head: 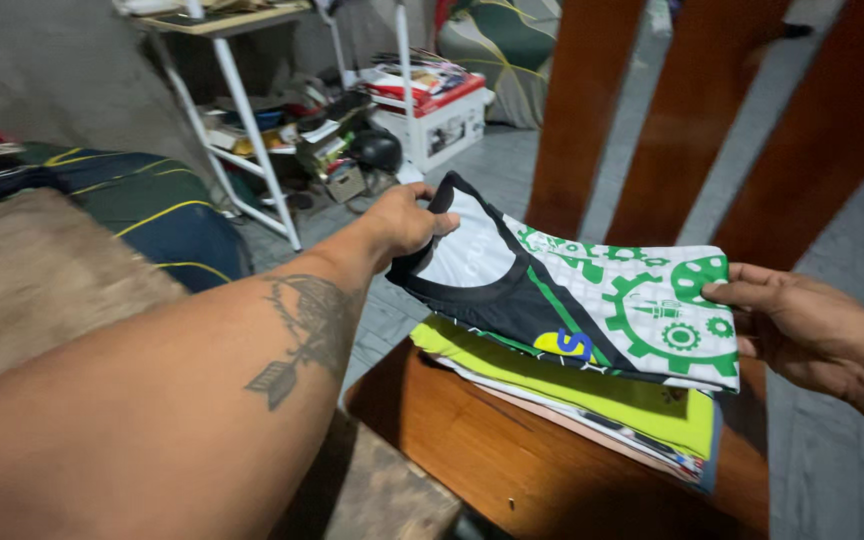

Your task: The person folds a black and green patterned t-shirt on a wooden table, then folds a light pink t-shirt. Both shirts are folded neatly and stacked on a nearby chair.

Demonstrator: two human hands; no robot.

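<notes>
A wooden chair [512, 450] fills the lower right, its three back slats rising behind the seat, with grey floor [832, 460] open to the right. On the seat lies a stack of folded clothes [592, 395], reaching close to the seat's right edge. Topmost is a folded jersey [592, 290], white, black and green, held level just above the stack. The left hand [407, 220] pinches its black collar edge; the right hand [802, 320] grips its far right edge, thumb on top.
</notes>
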